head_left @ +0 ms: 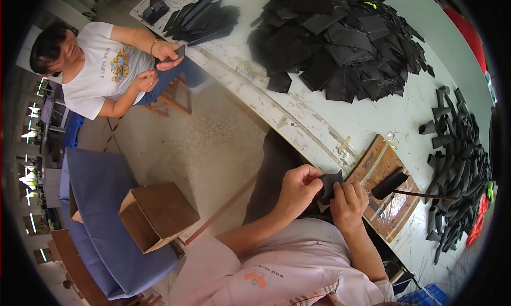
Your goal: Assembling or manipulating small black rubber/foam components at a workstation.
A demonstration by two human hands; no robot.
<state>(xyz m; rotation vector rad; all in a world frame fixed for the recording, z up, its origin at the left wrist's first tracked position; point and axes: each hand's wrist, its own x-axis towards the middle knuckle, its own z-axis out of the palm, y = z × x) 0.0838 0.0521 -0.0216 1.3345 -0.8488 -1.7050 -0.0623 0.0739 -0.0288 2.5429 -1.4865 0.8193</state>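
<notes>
Both hands are up at the near edge of the worktop (306,122), and they share one thing. The left hand (301,191) is pinched tight, thumb against fingertips, on the left end of a small black sheet (331,183). The right hand (348,202) is closed too, its fingers curled over the sheet's right side. So the sheet sits right between them, its curved upper edge showing and much of the rest hidden by fingers.

Now look just right of the right hand: a wooden board (371,167), banded with clear tape, slants across the worktop. On it lies a black tube (390,183), and here's the relation that counts: it's to the right and slightly farther out, apart from the fingers, its long axis tilting up to the right. The right hand is clearly the nearer one. A thin rod (426,195) reaches right from the tube.

Beyond the board, a flat wooden stick (344,144) lies alone. Off to the right, a long pile of black rolled pieces (452,167); farther out, a big heap of flat black pieces (346,45). And across the corner, a seated co-worker (104,66) holds a small dark piece (180,51).
</notes>
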